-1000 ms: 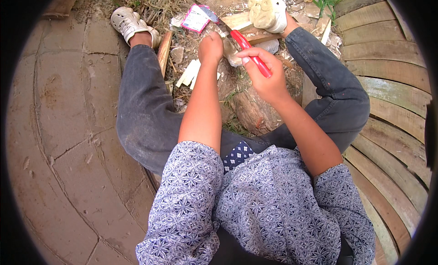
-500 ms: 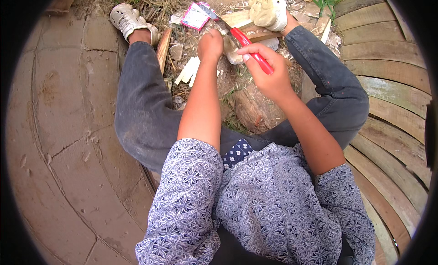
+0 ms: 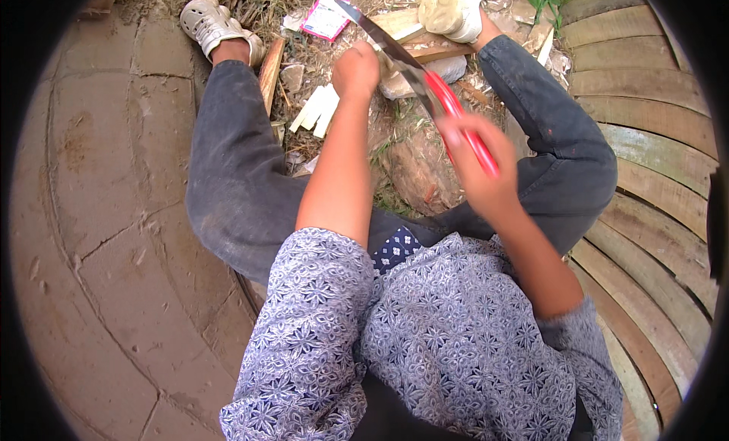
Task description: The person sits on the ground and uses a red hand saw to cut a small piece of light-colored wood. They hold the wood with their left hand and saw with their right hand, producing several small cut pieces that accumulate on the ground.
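Note:
In my right hand (image 3: 492, 184) I grip the red handle of a handsaw (image 3: 389, 46), fingers wrapped round it and a little blurred by motion. Its long dark blade slants up and left, tapering past my left hand (image 3: 355, 70). That hand is closed low over the ground beside the blade. Whatever its fingers hold is hidden beneath them. Several pale wood strips (image 3: 315, 109) lie just left of my left wrist. Beyond the blade rests a wooden plank (image 3: 401, 21), and a whitish block (image 3: 444, 69) sits to the right of the blade.
My bent legs flank the work spot, with pale clogs (image 3: 211, 25) on my feet. A brown lump like a log (image 3: 425, 171) lies between my knees. A pink-edged packet (image 3: 325, 17) is on the littered ground. Wooden slats (image 3: 661, 149) line the right; cracked brown paving (image 3: 106, 175) spreads left.
My right hand has pulled back toward me and to the right, bringing the saw along, so more blade shows. My left hand has barely moved.

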A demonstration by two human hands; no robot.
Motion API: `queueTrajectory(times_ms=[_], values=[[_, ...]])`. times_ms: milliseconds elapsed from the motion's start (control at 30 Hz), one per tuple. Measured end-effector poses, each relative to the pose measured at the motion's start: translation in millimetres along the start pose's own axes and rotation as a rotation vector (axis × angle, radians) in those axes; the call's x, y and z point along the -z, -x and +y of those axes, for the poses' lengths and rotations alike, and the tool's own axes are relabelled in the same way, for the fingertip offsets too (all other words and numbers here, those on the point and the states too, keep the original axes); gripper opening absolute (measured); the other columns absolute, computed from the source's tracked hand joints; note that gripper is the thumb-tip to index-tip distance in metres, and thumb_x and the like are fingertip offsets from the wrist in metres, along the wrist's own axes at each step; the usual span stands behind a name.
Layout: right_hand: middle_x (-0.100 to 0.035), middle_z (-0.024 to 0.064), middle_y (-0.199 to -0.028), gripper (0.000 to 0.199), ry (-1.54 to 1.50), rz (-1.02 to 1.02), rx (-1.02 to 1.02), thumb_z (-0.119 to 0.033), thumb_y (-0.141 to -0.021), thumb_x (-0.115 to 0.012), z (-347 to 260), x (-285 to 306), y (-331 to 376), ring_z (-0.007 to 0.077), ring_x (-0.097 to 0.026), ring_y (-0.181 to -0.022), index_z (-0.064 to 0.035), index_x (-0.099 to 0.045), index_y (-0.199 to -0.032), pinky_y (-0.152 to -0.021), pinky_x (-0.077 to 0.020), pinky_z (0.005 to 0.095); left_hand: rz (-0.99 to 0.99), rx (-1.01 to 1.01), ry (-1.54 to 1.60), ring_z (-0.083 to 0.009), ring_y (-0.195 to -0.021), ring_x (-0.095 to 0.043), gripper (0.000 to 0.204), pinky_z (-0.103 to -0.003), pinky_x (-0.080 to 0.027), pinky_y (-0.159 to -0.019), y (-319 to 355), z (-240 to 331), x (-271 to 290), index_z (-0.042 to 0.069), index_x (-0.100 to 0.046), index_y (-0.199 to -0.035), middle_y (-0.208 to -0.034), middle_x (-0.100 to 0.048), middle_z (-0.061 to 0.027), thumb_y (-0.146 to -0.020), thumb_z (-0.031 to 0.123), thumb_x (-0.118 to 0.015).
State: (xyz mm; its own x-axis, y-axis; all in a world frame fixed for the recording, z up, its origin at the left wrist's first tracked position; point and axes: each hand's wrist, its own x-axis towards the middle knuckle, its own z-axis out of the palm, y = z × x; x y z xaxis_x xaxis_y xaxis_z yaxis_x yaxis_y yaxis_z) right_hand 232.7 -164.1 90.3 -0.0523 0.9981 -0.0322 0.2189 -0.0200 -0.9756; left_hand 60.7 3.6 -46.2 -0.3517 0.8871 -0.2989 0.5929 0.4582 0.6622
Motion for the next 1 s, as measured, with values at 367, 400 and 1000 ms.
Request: queueTrajectory(times_ms=[367, 400, 1000], values=[[-0.066, 0.0014, -0.090, 0.012, -0.121, 0.042, 0.097, -0.004, -0.093, -0.060, 24, -26, -44, 0.0062, -0.058, -0.080, -0.0040, -0.069, -0.102, -0.072, -0.0465, 0.0221, 0.027, 0.016, 0.063, -0.0477, -0.104, -0.062, 0.064, -0.051, -0.045, -0.096, -19, -11, -9, -0.009, -0.070, -0.099, -0.107, -0.065, -0.0340, -0.094, 0.039, -0.029], [-0.066, 0.0009, -0.092, 0.012, -0.161, 0.031, 0.055, -0.004, -0.094, -0.060, 24, -19, -42, 0.0060, -0.058, -0.082, -0.0036, -0.068, -0.103, -0.074, -0.0465, 0.0214, 0.029, 0.022, 0.064, -0.0477, -0.104, -0.063, 0.063, -0.051, -0.045, -0.096, -16, -9, -9, -0.009, -0.070, -0.098, -0.106, -0.065, -0.0338, -0.094, 0.039, -0.029], [-0.064, 0.0002, -0.091, 0.012, -0.221, -0.023, 0.012, -0.003, -0.094, -0.060, 33, 1, -27, 0.0041, -0.054, -0.077, -0.0029, -0.068, -0.102, -0.069, -0.0437, 0.0205, 0.331, -0.427, -0.023, -0.0467, -0.071, -0.063, 0.049, -0.054, -0.049, -0.071, -2, -34, -20, -0.003, -0.068, -0.070, -0.074, -0.064, -0.0280, -0.095, 0.029, -0.040]])
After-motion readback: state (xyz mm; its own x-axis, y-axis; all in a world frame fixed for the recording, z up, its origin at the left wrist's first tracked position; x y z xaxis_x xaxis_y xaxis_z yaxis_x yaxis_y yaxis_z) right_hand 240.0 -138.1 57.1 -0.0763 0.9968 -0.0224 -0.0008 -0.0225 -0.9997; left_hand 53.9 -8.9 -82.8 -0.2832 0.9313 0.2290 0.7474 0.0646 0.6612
